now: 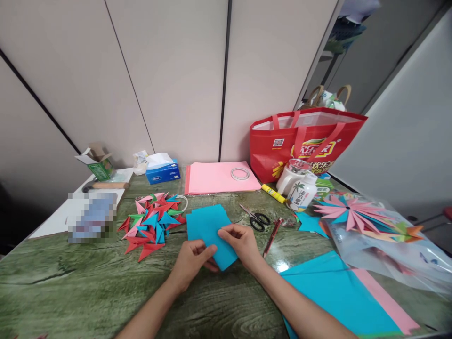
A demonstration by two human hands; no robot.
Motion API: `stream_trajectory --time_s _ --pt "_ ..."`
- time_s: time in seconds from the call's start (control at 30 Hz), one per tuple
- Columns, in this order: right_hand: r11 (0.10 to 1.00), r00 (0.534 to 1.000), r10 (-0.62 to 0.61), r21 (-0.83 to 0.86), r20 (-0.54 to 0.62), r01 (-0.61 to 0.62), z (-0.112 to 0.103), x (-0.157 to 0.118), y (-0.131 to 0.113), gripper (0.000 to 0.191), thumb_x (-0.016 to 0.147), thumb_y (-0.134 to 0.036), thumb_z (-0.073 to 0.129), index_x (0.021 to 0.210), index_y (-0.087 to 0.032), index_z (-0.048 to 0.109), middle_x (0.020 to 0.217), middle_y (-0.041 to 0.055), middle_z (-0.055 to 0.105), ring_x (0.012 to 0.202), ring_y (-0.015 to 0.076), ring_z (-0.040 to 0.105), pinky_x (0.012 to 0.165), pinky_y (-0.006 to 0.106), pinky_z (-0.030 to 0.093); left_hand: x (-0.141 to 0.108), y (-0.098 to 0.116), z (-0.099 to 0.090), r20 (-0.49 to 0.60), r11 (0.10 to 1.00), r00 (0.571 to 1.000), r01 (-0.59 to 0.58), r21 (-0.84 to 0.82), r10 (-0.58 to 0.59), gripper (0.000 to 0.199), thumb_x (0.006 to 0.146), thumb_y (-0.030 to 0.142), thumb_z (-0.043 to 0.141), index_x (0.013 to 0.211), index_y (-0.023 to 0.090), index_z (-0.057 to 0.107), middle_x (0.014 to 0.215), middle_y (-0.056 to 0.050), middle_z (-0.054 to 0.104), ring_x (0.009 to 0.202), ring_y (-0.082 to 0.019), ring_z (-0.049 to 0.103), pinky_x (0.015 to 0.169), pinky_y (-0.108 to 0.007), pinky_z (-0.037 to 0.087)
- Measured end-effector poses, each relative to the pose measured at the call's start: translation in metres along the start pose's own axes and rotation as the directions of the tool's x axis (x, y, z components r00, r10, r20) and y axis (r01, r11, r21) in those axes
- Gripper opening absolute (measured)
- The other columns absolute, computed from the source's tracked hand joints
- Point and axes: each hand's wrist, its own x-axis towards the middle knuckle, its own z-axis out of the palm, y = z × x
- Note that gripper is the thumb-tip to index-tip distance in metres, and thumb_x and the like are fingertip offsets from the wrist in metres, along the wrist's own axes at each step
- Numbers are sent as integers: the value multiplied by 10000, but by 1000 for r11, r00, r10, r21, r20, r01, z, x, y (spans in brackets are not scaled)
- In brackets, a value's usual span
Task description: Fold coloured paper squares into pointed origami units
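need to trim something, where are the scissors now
In the head view, the scissors lie just right of centre, between the right hand and the yellow glue stick.

The single view looks from above and behind the left hand (193,262) and right hand (243,242), near them, facing forward and down across the worktop (70,287) to pale panels (169,70) beyond.

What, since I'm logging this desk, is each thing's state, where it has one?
Small blue rectangular paper: held by left hand and right hand
Multicoloured paper pieces: folded, piled
Black-handled metal scissors: lying flat
Green cardboard box: open
Blue cardboard tissue box: open, white tissue protruding
Red shopping bag: standing, open
White plastic bottle: upright, capped
Yellow glue stick: lying down
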Motion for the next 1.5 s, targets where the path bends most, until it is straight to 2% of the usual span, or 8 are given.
stream_trajectory --time_s 0.13,0.27,0.5,0.6,0.87,1.07,1.33,1.5 --pt "1000 1000 -1 11 -11 1 2 -1 -1 203 609 -349 665 582 -148 652 514 -10 564 466 91 404 458 225 324 -1 -5 3 -39 999 999 29 22 -28 379 592 412 672 443 155 437 415 -4 606 394 -182 606 391 -254 470" --pt "1000 1000 6 27 -10 -6 3 -3 0 209 611 -353 664 588 -145 650 531 -4 581 476 97 426 476 230 344 0 -7 2 -46 1000 999 6 17 -6 361 594 404 674 450 144 468 404 -4 605 374 -175 592 391 -275 488" --pt "998 999 12 57 -45 -10 1 -1 0 199 621 -345 666 609 -148 649 556 -2 589 492 99 440 476 222 348 -5 -2 9 101 994 992 79 -78 -71 285 634 379 660 618 107 576 568 -74 687 568 -222 667 518 -300 535" --pt "997 999 26 70 -34 -24 1 0 -2 213 605 -360 675 604 -149 647 537 -11 575 482 93 427 463 217 342 -6 -4 9 91 992 991 105 -68 -98 281 628 367 668 591 105 574 555 -83 687 554 -224 668 499 -284 532" --pt "966 982 162 187 100 -178 -4 5 -6 282 552 -374 711 713 -146 664 521 -39 562 449 69 422 439 198 335 -3 0 0 86 993 993 83 -88 -75 280 638 356 664 599 89 590 568 -103 690 544 -234 667 474 -289 529" --pt "950 944 211 176 254 -260 -7 5 -8 229 545 -335 724 601 -131 635 516 -31 576 454 74 475 433 194 392 -1 7 -6 27 993 998 55 -103 -53 269 634 344 670 604 93 579 548 -81 683 538 -219 663 480 -285 536" --pt "960 969 177 188 174 -209 -6 6 -5 212 538 -313 729 574 -130 628 487 -37 567 422 64 453 401 187 401 0 7 -6 51 988 994 101 -115 -96 285 584 315 713 571 123 504 650 -109 712 582 -229 673 525 -302 542" --pt "970 977 147 169 156 -173 -5 5 -4 208 540 -308 728 581 -129 629 476 -40 552 414 62 442 387 183 398 0 4 -6 20 992 997 70 -101 -69 294 592 324 707 564 126 491 600 -111 706 550 -238 670 514 -319 540"
